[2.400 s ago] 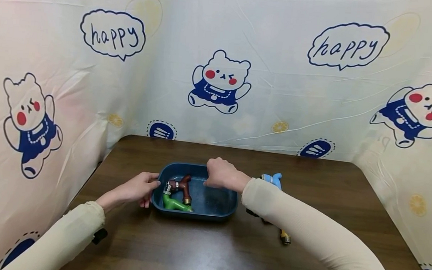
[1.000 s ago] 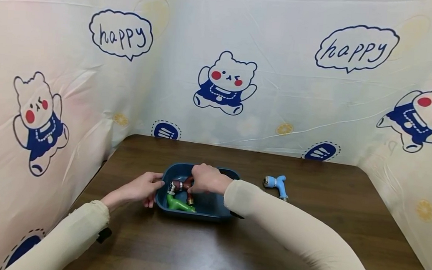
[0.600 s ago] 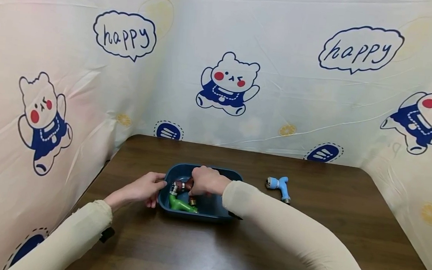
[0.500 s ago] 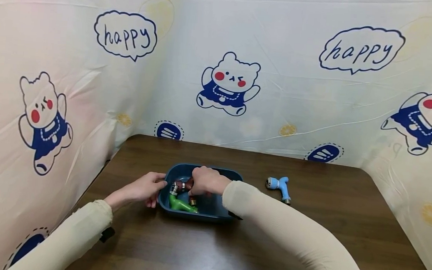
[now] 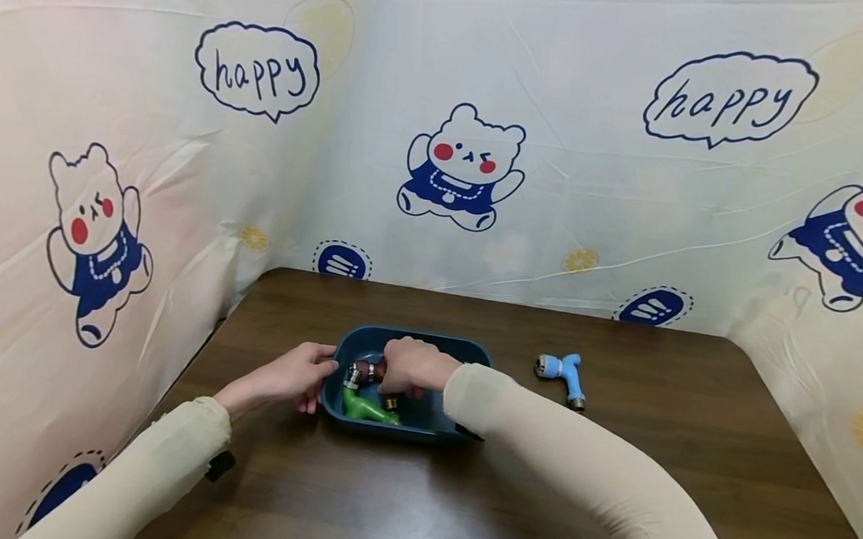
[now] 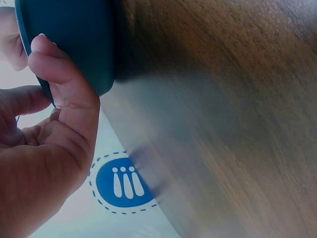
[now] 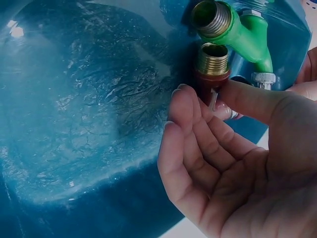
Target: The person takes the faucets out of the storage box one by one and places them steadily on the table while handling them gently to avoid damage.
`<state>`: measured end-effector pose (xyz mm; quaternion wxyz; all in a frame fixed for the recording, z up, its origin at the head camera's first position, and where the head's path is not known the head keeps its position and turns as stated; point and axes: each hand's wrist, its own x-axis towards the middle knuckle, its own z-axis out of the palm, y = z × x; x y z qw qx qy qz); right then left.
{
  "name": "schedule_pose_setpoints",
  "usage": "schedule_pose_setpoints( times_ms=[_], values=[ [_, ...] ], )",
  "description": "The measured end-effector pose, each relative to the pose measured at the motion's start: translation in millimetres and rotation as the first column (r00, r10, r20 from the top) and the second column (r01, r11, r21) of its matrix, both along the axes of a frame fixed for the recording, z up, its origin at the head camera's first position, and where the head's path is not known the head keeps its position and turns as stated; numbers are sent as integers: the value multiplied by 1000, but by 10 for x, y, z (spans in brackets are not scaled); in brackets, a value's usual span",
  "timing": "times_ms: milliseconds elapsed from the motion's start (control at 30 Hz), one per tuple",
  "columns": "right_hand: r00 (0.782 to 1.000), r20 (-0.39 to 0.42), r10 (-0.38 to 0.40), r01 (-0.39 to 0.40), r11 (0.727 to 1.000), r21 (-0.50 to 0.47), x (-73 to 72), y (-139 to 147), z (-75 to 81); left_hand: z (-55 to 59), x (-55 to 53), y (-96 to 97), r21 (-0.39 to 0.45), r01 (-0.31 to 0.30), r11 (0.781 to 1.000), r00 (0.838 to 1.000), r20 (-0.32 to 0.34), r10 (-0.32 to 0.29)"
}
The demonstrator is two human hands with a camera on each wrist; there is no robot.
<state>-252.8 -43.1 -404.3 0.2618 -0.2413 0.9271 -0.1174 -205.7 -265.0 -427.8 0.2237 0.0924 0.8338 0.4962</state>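
Observation:
A dark blue plastic basin (image 5: 405, 432) stands on the table, its left rim pinched by my left hand (image 5: 289, 375). In the left wrist view, thumb and fingers grip the basin's wall (image 6: 74, 49) from both sides. My right hand (image 5: 416, 365) reaches down inside, thumb and curled fingers pinching a brown tap (image 5: 364, 370), which they partly cover. The tap's threaded brass end (image 7: 214, 60) points out beyond the thumb in the right wrist view. Close beside it in the basin lies a green tap (image 5: 367, 409) with a metal threaded mouth.
On the wooden table (image 5: 355, 498), right of the basin, lies a light blue tap (image 5: 568, 377). My right sleeve (image 5: 554, 445) stretches across the table's right side and covers part of it. A patterned curtain (image 5: 563, 103) hangs along the back and both sides.
My right hand has moved left and down inside the basin onto the brown tap. The blue tap shows fully now; a yellow brass-ended thing by the sleeve is out of sight. The left hand keeps its grip.

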Motion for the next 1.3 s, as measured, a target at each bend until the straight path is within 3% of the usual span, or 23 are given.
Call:
schedule_pose_setpoints(
  times_ms=[367, 800, 967, 1133, 1300],
  values=[
    [996, 47, -77, 77, 997, 7, -87, 176, -28, -12, -4, -2, 5, -18, 1000, 1000, 15, 18],
    [998, 17, -66, 65, 998, 19, -74, 304, -3, -13, -6, 4, -3, -14, 1000, 1000, 15, 14],
    [998, 20, -59, 60, 998, -30, -62, 283, -26, -9, 4, 7, 0, -14, 1000, 1000, 13, 14],
    [998, 28, -47, 48, 999, -16, -96, 220, -108, -32, 24, 6, 7, -18, 1000, 1000, 24, 18],
    [998, 27, -61, 62, 998, -27, -91, 212, -73, -14, 12, 2, 7, -14, 1000, 1000, 16, 14]
  ],
)
